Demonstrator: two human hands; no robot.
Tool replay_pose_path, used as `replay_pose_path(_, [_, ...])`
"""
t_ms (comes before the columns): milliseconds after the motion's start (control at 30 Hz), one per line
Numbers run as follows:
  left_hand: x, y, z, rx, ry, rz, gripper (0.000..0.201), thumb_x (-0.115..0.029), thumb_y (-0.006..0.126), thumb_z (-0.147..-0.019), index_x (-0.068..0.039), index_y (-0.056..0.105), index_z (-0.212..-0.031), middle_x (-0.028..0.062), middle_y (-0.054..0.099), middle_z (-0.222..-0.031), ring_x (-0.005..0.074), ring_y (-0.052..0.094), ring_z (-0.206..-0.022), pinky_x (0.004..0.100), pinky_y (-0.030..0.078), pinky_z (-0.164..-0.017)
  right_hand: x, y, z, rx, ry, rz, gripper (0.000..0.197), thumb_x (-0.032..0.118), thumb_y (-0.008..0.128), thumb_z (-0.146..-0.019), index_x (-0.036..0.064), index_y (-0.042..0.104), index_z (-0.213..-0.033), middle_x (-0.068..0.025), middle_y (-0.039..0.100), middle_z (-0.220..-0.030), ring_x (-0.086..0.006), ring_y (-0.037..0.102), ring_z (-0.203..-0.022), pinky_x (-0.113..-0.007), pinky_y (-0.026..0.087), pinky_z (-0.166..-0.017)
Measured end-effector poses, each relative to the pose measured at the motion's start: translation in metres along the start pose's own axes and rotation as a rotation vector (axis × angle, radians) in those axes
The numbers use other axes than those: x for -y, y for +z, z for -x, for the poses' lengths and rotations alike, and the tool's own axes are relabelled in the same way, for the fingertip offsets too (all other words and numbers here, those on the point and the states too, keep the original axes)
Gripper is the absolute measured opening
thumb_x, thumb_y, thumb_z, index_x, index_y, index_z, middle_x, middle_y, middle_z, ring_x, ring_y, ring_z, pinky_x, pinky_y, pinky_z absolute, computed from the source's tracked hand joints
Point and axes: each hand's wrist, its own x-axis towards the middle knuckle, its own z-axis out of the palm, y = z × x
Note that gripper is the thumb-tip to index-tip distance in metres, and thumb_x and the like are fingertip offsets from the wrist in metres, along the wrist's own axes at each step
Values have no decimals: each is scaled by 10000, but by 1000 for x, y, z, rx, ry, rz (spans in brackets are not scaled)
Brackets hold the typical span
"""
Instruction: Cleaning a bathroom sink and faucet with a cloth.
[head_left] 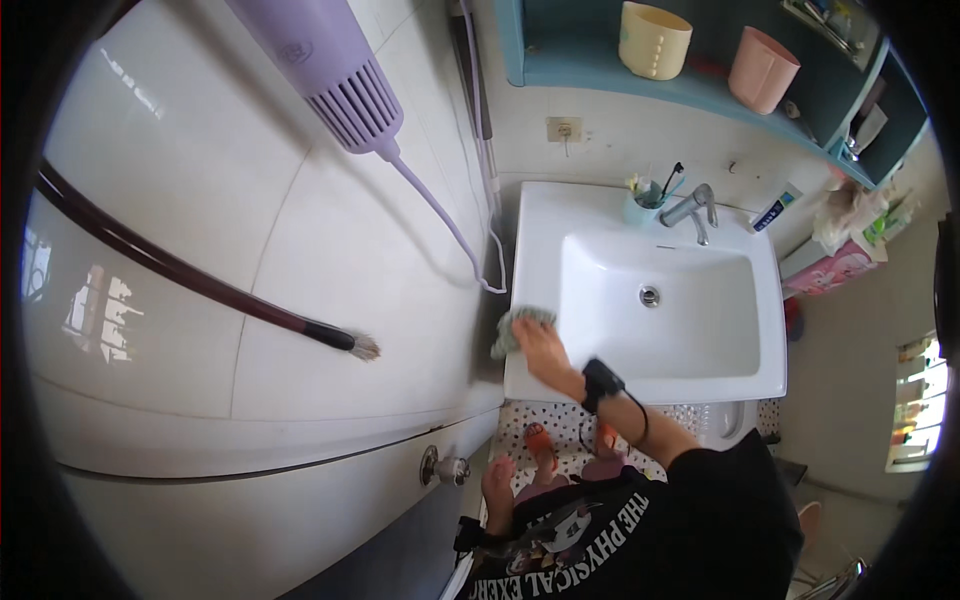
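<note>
My right hand (544, 352) reaches across to the left rim of the white washbasin (650, 388). Its fingers are closed on a grey-green cloth (524, 326), bunched up and pressed on the basin's left edge, part of it hanging over the outside. A black band with a cord circles that wrist. Lower down, my left hand (498, 480) is held in front of my body, near the round metal door knob (444, 468). No object shows in it, and its fingers are too small and blurred to read.
A grey tap (695, 208), a light blue toothbrush cup (643, 205) and a toothpaste tube (776, 207) stand along the basin's back. Above hangs a blue shelf (580, 68) with two cups. A purple hair dryer (345, 90) and a long brush (250, 303) hang by the left wall.
</note>
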Motion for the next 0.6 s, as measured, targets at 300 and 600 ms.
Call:
replay_pose_path(300, [-17, 27, -12, 105, 103, 38, 190, -135, 551, -849, 10, 556, -972, 90, 587, -933, 155, 578, -804, 248, 449, -706, -47, 1, -58, -95, 67, 154, 454, 75, 476, -761, -56, 407, -1191, -171, 518, -1129, -262, 440, -1125, -415, 331, -939])
replay_pose_path(600, [14, 18, 5, -38, 31, 10, 185, -138, 542, -854, 17, 560, -954, 109, 595, -932, 193, 606, -828, 273, 487, -686, -22, -2, -42, -85, -42, 184, 442, 63, 480, -723, -64, 435, -1144, -168, 502, -1104, -283, 430, -1103, -419, 330, -932])
